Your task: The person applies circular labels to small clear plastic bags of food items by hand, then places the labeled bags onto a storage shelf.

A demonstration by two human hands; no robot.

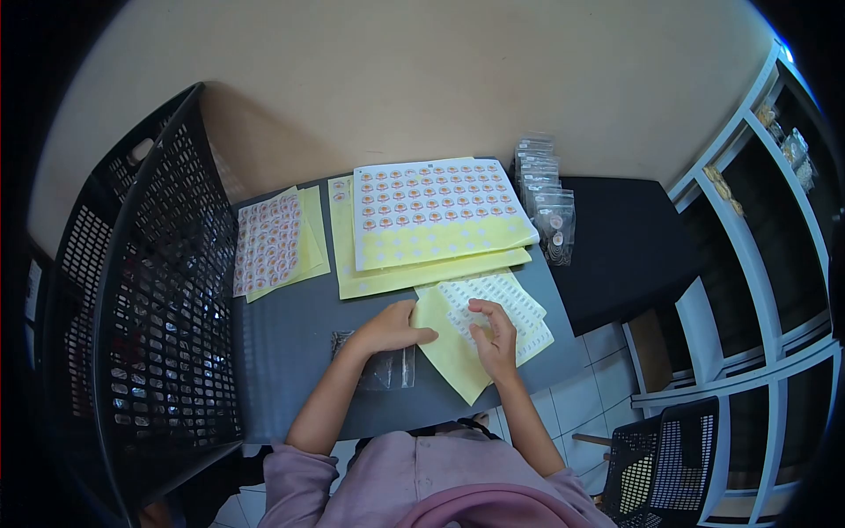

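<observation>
My left hand (pixel 393 328) rests at the left edge of a yellow backing sheet (pixel 453 356), its thumb pointing right; what its fingers hold, if anything, is hidden. Beneath that hand and wrist lies a clear plastic bag (pixel 388 370). My right hand (pixel 495 340) hovers over small white label sheets (pixel 519 308), with thumb and index finger curved and apart. Whether a small label sits on a fingertip is too small to tell. Behind both hands is a stack of large sticker sheets (pixel 440 207) with round printed stickers and yellow backing.
More sticker sheets (pixel 268 242) lie at the table's left. A tall black crate (pixel 167 308) stands beside them. Filled clear bags (pixel 550 211) line the right edge, next to a black-covered surface (pixel 616 246). Shelves (pixel 775 352) and a black basket (pixel 660 458) are at right.
</observation>
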